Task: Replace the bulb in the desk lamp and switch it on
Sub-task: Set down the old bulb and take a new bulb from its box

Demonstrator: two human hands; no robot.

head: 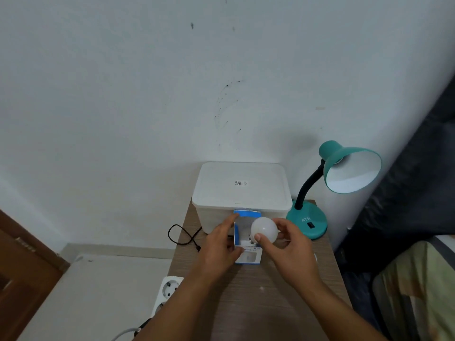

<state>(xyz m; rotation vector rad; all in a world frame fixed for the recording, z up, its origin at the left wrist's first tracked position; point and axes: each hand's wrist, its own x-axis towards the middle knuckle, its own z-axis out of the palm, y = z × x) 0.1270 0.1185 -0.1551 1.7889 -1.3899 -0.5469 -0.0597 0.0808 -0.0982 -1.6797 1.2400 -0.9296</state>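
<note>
A white round bulb [264, 228] is pinched between the thumb and fingers of my right hand [293, 249], with its metal base still inside the mouth of a blue and white bulb box [247, 257]. My left hand [219, 249] grips that box from the left, its top flap open. The teal desk lamp [344, 168] stands at the table's back right on a round base [309, 221] with a black switch. Its shade tilts toward me and looks empty inside.
A white lidded plastic container [242, 190] sits at the back of the small wooden table [258, 303]. A black cable [183, 235] loops off the left edge. A white power strip [167, 289] lies on the floor. Dark bedding [418, 193] lies on the right.
</note>
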